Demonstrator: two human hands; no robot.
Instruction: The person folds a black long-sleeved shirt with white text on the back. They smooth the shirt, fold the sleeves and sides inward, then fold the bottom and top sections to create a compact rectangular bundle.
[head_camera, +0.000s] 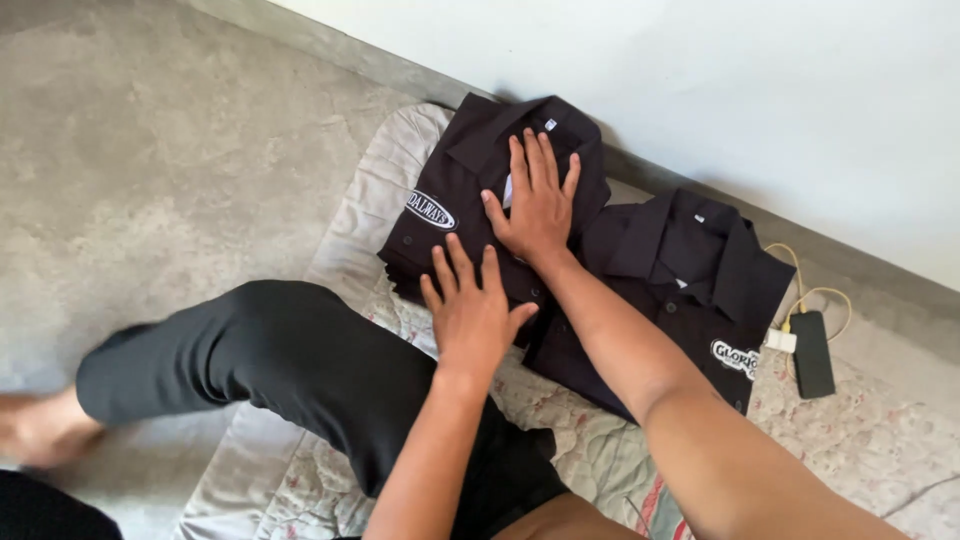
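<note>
Black shirt (470, 215) lay folded under both hands: right hand (537, 205) and left hand (470, 315) pressed it flat, fingers (527, 160) spread open; a second shirt (690, 290) lay just right.

Black trousers (290, 365), bare forearms.

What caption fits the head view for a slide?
Both hands, left and right, press flat on a folded black shirt beside a second one on a quilt.

A plain room in a home: a bare concrete floor (150, 150) at left, a quilted floral mat (860, 440) spread along a pale wall (750, 90), a phone (812, 352) charging at right.
</note>
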